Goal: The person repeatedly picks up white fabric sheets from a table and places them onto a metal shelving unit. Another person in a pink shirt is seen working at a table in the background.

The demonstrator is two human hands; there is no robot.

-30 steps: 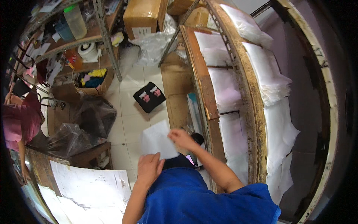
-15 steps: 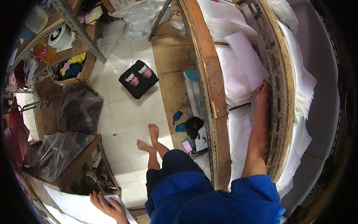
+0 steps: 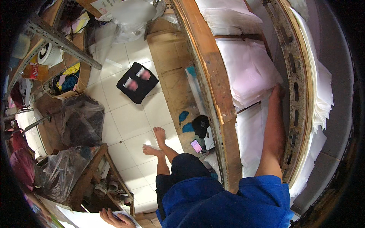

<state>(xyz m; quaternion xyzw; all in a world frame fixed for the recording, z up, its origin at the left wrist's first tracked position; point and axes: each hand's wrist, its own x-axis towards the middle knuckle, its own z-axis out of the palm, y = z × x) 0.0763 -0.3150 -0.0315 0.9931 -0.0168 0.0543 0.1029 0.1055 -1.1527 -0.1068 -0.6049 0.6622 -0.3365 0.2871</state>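
On the right-hand shelf lies a stack of thin white sheets (image 3: 247, 72). My right hand (image 3: 278, 92) is at the stack's near right corner, its fingers closed on the corner of the sheets and partly hidden by them. How many sheets it holds I cannot tell. At the lower left, my left hand (image 3: 116, 219) lies on white paper (image 3: 85, 216) on a table, fingers stretched out and thumb apart. Further white stacks lie on the same shelf, one beyond (image 3: 228, 19) and one nearer (image 3: 249, 140).
A metal-and-wood rail (image 3: 213, 95) edges the shelf. A folded black printed cloth (image 3: 137, 83) lies on the tiled floor. Beside the shelf are a black cap (image 3: 200, 126) and a lit phone (image 3: 196, 146). Plastic-covered furniture (image 3: 68, 167) and a box of cloths (image 3: 66, 81) stand left.
The raised top sheet has come down flatter on the stack. My right hand stays at its corner. The view has shifted slightly, and my left hand sits lower in the picture.
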